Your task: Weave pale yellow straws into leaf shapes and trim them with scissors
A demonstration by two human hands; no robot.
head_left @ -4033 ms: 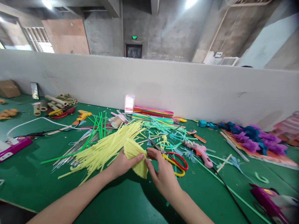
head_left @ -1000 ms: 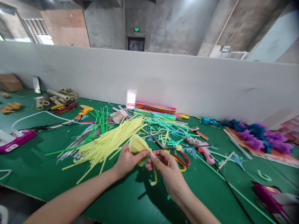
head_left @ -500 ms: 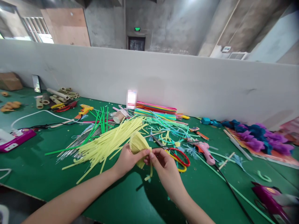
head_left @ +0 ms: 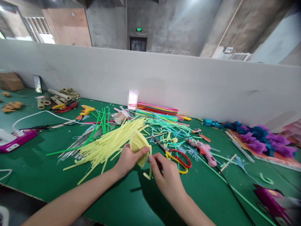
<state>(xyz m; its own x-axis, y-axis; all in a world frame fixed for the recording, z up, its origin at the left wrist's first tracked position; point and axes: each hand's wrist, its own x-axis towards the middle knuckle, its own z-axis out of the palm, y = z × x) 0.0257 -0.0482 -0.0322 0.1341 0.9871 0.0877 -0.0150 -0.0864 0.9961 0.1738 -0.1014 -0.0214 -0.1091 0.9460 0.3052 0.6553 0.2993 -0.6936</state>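
My left hand (head_left: 128,160) is closed around a yellow, rounded piece (head_left: 138,142) made of pipe cleaners laid side by side in close rows. At its right edge a loose yellow pipe cleaner (head_left: 150,169) hangs down and bends at its lower end. Between thumb and fingertips, my right hand (head_left: 166,172) pinches that strand close to the piece. A heap of yellow pipe cleaners (head_left: 105,144) lies just beyond my left hand. Scissors (head_left: 180,160) with red and yellow handles rest beyond my right hand.
A pink glue gun (head_left: 207,153) and its cord lie to the right, a yellow glue gun (head_left: 87,110) back left. Purple power strips (head_left: 20,141) sit at both sides. Bamboo pieces (head_left: 60,95), coloured pipe cleaner bundles (head_left: 157,108) and purple-blue fuzzy pieces (head_left: 261,139) line the white partition (head_left: 98,72).
My right hand has shifted slightly down and right, drawing a little away from my left fingertips. The yellow piece has tipped slightly left, and more of the loose strand shows.
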